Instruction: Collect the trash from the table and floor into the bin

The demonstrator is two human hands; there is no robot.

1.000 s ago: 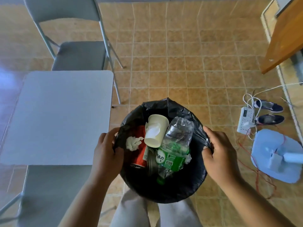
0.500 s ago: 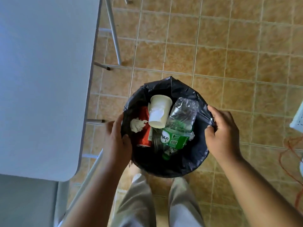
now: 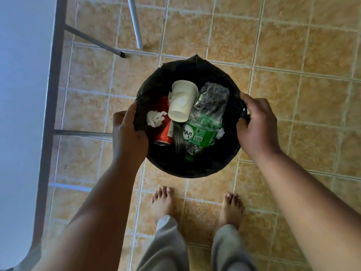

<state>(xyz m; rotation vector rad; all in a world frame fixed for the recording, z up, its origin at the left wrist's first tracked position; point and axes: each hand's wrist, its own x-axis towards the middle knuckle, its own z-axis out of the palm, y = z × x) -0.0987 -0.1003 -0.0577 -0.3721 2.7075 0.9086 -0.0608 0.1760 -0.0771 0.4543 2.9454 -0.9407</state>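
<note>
A round bin [image 3: 195, 169] lined with a black bag sits low over the tiled floor, straight below me. Inside lie a white paper cup [image 3: 182, 102], a crushed clear bottle with a green label [image 3: 207, 122], a red can [image 3: 165, 128] and a crumpled white tissue [image 3: 155, 118]. My left hand [image 3: 129, 133] grips the bin's left rim, thumb over the bag edge. My right hand [image 3: 257, 124] grips the right rim, fingers curled over the bag.
A white table [image 3: 21, 114] with a dark edge fills the left side, its metal legs and crossbars [image 3: 82, 133] close to the bin. A chair leg [image 3: 135, 22] stands behind. My bare feet [image 3: 162, 202] stand on the tan tiles just in front of the bin.
The view has tilted down and the bin has sunk toward the floor beside the table. Both hands keep their hold on the rim. My feet have come into view.
</note>
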